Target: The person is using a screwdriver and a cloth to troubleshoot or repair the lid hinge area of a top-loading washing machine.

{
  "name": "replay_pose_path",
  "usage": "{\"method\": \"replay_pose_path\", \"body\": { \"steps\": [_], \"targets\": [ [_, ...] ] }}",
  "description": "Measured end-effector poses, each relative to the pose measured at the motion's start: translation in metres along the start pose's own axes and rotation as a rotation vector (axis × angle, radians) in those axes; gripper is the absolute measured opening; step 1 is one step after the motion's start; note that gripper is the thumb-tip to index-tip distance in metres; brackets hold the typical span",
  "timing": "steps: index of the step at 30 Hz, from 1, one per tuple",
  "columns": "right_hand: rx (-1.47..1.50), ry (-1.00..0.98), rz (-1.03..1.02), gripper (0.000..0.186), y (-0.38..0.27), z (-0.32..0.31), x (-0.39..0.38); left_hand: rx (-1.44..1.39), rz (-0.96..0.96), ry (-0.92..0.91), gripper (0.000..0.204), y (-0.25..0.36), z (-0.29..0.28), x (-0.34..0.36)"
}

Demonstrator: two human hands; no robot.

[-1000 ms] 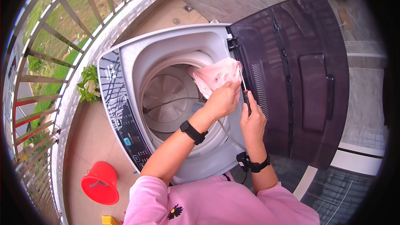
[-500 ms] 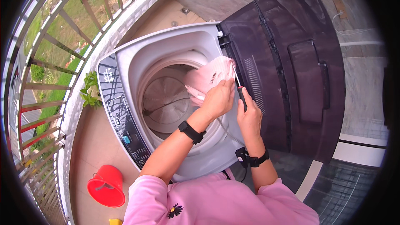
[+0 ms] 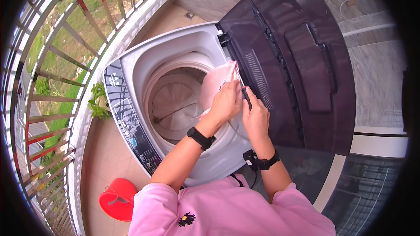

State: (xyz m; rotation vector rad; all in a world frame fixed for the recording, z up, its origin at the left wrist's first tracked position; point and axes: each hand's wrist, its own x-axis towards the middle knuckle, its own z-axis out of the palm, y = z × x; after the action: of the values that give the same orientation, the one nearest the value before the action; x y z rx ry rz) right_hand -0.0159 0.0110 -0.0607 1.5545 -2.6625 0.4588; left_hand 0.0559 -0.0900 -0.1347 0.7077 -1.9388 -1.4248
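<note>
My left hand point(image 3: 226, 103) is closed on a pink cloth point(image 3: 213, 86), holding it up at the right side of the open drum point(image 3: 173, 105). Next to it, my right hand point(image 3: 256, 119) grips a screwdriver point(image 3: 246, 98) by its black handle. The shaft of the screwdriver is mostly hidden beside the cloth. Both hands are close together over the right rim of the top-loading washing machine point(image 3: 216, 168). A thin cable point(image 3: 238, 132) runs under my hands along that rim.
The dark purple lid point(image 3: 284, 67) stands open on the right. A control panel point(image 3: 131, 124) lines the machine's left side. On the floor at lower left is a red bucket point(image 3: 117, 199). A metal railing point(image 3: 52, 120) curves along the left, with a green plant point(image 3: 99, 98) beside the machine.
The cloth is gathered more narrowly and its dark marking is now mostly covered by my left hand. My right hand has moved slightly left and up, and the screwdriver's shaft no longer shows.
</note>
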Motion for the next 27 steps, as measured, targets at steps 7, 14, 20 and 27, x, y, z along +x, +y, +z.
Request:
{"method": "replay_pose_path", "body": {
  "steps": [7,14,20,27],
  "targets": [
    [0.143,-0.008,0.041,0.039,-0.006,0.025,0.046,0.026,-0.066,0.11,0.057,-0.024,-0.005,0.023],
    [0.325,-0.016,0.017,0.036,0.003,-0.014,0.014,-0.035,-0.067,-0.029,0.041,0.006,-0.012,0.004],
    [0.223,-0.098,0.146,0.038,0.014,-0.049,-0.04,-0.014,-0.083,-0.28,0.047,0.022,0.019,-0.039],
    [0.114,0.011,0.13,0.042,0.014,-0.024,-0.068,-0.017,-0.096,-0.295,0.047,0.025,0.03,-0.049]
  ]
}}
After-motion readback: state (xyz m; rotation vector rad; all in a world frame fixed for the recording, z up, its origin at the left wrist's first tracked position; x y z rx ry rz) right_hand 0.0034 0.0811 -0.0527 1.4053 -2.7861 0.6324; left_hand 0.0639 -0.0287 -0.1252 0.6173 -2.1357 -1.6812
